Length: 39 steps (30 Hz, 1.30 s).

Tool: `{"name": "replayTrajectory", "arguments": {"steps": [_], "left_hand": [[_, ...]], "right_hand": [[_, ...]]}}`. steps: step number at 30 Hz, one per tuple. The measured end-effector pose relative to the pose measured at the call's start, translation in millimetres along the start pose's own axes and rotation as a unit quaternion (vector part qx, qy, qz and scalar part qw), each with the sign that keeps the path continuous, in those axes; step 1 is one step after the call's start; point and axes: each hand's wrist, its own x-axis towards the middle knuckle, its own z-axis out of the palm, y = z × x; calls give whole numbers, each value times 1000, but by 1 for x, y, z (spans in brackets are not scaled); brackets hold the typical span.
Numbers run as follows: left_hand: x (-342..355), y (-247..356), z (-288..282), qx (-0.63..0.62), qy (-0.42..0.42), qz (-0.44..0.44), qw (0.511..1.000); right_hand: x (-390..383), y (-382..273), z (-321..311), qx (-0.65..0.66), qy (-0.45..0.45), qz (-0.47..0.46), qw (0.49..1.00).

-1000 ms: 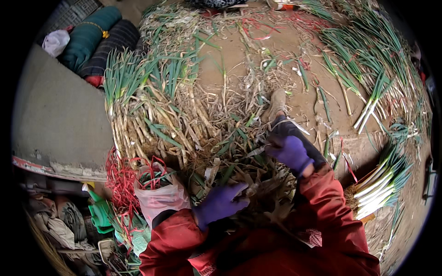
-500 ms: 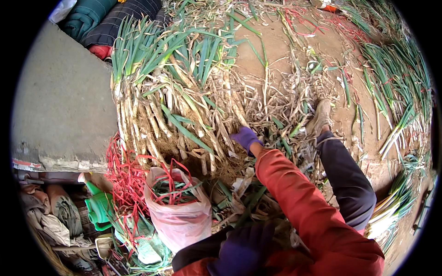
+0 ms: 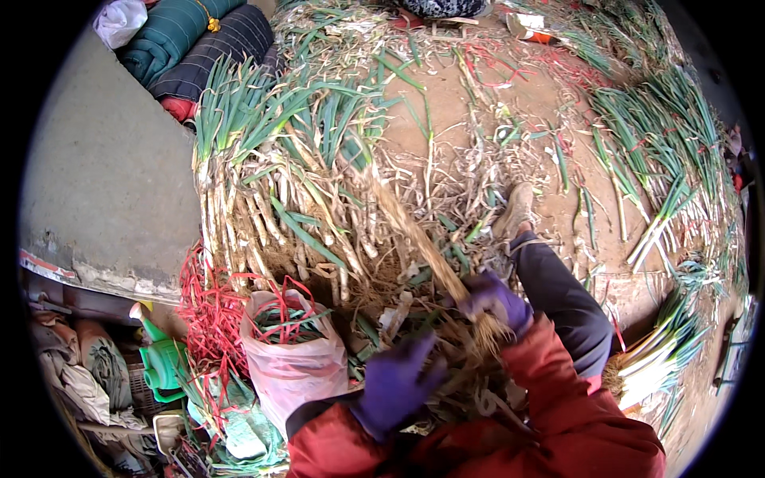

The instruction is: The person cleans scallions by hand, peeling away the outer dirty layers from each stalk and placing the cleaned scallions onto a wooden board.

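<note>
"What's closest?"

"The left hand (image 3: 397,382), in a soft purple glove, fingers and thumb spread wide with nothing between them. It's blurred."

"And the right hand (image 3: 502,303)?"

"Same purple knit, closed around the root end of a long stalk (image 3: 410,231). Wiry tan roots bristle out below the grip, and the shaft, coated in dry, papery brown skin, slants away up to the left."

"What sits beside them?"

"On the left, a thin, crinkled plastic bag (image 3: 291,374), pinkish white and bulging, its mouth full of green strips and red ribbon. Off to the right, a bundle of stalks (image 3: 653,366), smooth and white in the shaft, with dark green tops."

"Farther out?"

"A tangle of shiny red ribbon (image 3: 211,319) just past the bag, then a thick pile of stalks (image 3: 255,215), straw-coloured, soil-crusted at the roots, with flat pointed leaves. Brown floor (image 3: 406,139) shows beyond, littered with curled husks."

"And at the back left?"

"A fat roll of quilted teal cloth (image 3: 171,36) lies against a dark striped roll (image 3: 215,60)."
</note>
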Motion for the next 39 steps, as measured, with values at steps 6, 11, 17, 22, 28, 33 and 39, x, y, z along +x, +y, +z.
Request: {"name": "replayTrajectory", "arguments": {"steps": [6,11,17,22,28,33,39], "left_hand": [[57,-12,8,-408,38,-331,850],[79,-88,34,-606,140,-404,671],[102,-95,104,-730,74,-342,587],[98,-33,82,-710,72,-276,644],[89,19,42,-685,22,-232,690],[84,17,44,-611,-18,-267,745],[77,24,31,-529,22,-273,803]], "right_hand": [[-66,-118,-2,96,-60,161,981],[-117,-186,0,168,-103,335,921],[-211,-235,-4,58,-174,321,929],[-180,-163,-6,345,57,338,874],[-5,-157,-16,142,201,452,858],[3,-109,-10,-43,245,261,933],[-36,-151,6,-235,200,232,922]]}}
